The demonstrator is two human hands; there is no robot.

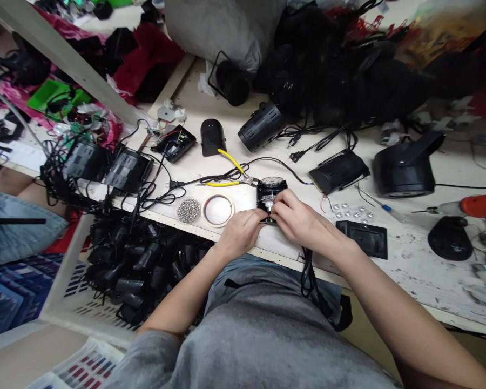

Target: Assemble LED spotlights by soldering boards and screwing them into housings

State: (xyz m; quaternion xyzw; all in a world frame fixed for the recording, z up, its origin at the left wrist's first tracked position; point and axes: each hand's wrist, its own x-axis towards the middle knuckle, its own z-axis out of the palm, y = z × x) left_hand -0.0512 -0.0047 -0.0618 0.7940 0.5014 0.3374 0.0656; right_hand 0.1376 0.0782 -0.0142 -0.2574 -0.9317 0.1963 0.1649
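A small open black housing (260,194) lies on the bench at its front edge, with a round clear disc (272,181) at its far end and pale parts inside. My left hand (241,232) is closed on the near left corner of this housing, fingertips pressed together. Over its right side, my right hand (295,216) pinches at the inside; what its fingertips hold is too small and hidden to make out. Just left of the housing lie yellow-handled cutters (231,162), a roll of tape (204,210) and a round dish of small metal screws (188,210).
Black housings with cords (129,168) stand at left. A flat black cover (366,237), small clear lenses (353,212) and an orange-handled tool (480,206) lie at right. Below the bench, a white crate (60,302) holds many black units. A seated person's leg (20,227) shows at far left.
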